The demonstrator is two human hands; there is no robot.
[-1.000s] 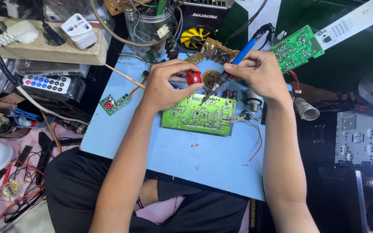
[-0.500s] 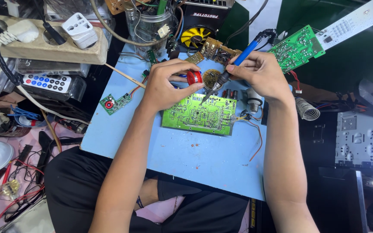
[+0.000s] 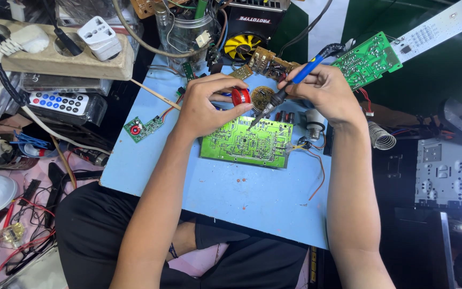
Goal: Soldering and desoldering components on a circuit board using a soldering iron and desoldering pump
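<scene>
A green circuit board (image 3: 244, 143) lies solder-side up on the blue work board (image 3: 231, 192). My right hand (image 3: 324, 93) grips a blue-handled soldering iron (image 3: 295, 77), its tip touching the green board's upper edge. My left hand (image 3: 207, 104) pinches a small red spool of solder wire (image 3: 240, 97) just above that edge, close to the iron's tip. Between my hands sits a round brown tin of flux (image 3: 263, 96).
A second green circuit board (image 3: 367, 59) and a coiled iron stand (image 3: 380, 136) lie right of my right hand. A small green board (image 3: 141, 128), a remote control (image 3: 60, 103) and a power strip (image 3: 54, 59) are at left. A fan unit (image 3: 241, 45) stands behind.
The iron's tip stays at the green board's top edge. My left hand with the red spool has shifted slightly toward the tip. The camera has tilted a little.
</scene>
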